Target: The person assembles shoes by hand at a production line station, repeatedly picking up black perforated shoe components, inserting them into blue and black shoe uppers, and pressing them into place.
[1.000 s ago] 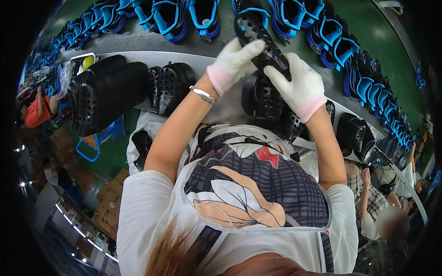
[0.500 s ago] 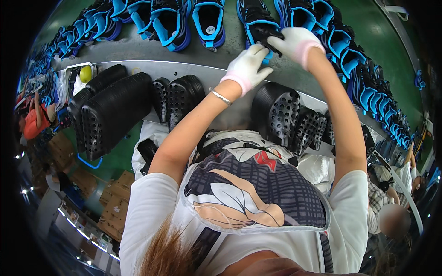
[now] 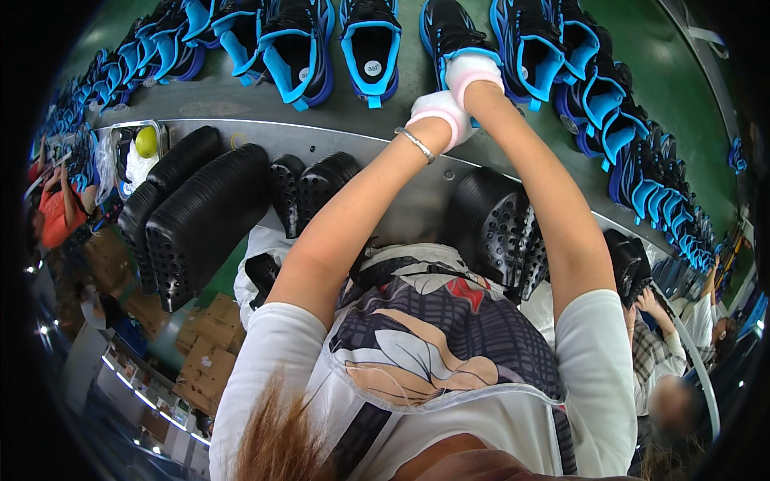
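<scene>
A black sneaker (image 3: 449,28) with a bright blue collar stands on the metal bench, its heel toward me. My right hand (image 3: 475,69), in a white glove with a pink cuff, reaches into the opening of this shoe. Its fingers are hidden inside. My left hand (image 3: 443,114), gloved the same way, is at the heel, partly behind my right wrist; its fingers cannot be seen. Left of them stands another sneaker (image 3: 370,48) with a round pale label on its insole.
Long rows of matching sneakers (image 3: 297,56) curve away on both sides of the bench (image 3: 216,108). Stacks of black perforated insoles (image 3: 208,220) lie along its near edge, left and right. A tray (image 3: 120,168) holds a yellow-green round thing. Other people (image 3: 666,353) work nearby.
My right hand has moved back toward me and down into the shoe; the dark piece it held is now out of sight. My left hand has closed in on the heel beneath it.
</scene>
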A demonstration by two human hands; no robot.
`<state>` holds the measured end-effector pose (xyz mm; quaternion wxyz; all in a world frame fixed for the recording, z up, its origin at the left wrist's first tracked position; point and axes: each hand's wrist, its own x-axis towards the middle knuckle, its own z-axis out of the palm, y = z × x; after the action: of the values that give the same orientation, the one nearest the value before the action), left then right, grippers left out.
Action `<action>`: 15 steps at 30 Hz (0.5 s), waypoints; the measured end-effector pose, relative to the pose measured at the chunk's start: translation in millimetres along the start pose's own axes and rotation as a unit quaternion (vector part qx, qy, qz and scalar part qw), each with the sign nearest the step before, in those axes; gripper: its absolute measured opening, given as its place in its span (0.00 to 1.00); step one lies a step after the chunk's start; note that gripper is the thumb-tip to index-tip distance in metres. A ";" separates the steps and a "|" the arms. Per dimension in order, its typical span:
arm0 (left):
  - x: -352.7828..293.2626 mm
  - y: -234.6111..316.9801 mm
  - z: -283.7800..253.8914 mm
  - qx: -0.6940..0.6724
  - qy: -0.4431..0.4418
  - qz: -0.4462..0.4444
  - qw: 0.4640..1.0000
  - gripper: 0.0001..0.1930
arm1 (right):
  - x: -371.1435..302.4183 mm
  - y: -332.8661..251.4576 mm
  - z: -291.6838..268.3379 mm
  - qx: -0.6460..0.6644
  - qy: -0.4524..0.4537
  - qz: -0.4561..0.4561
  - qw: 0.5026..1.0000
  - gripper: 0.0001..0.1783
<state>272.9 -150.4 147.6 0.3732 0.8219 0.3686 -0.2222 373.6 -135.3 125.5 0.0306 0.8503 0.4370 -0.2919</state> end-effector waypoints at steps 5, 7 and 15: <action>-20.4 -2.5 -28.9 0.076 0.051 0.028 0.995 0.20 | -10.5 -2.1 -17.8 0.056 0.063 -0.101 0.991 0.20; -17.3 -28.8 -43.6 0.129 0.110 0.064 0.984 0.19 | -23.9 -0.4 -45.0 0.132 0.034 -0.147 0.980 0.23; -41.8 -9.6 -91.3 0.249 0.356 0.075 0.897 0.21 | -116.2 100.6 -94.5 0.161 0.086 -0.075 0.980 0.21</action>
<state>247.4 -93.5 227.0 0.0157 0.9374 0.3465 0.0299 442.5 -252.5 244.1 -0.1661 0.8306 0.4481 -0.2859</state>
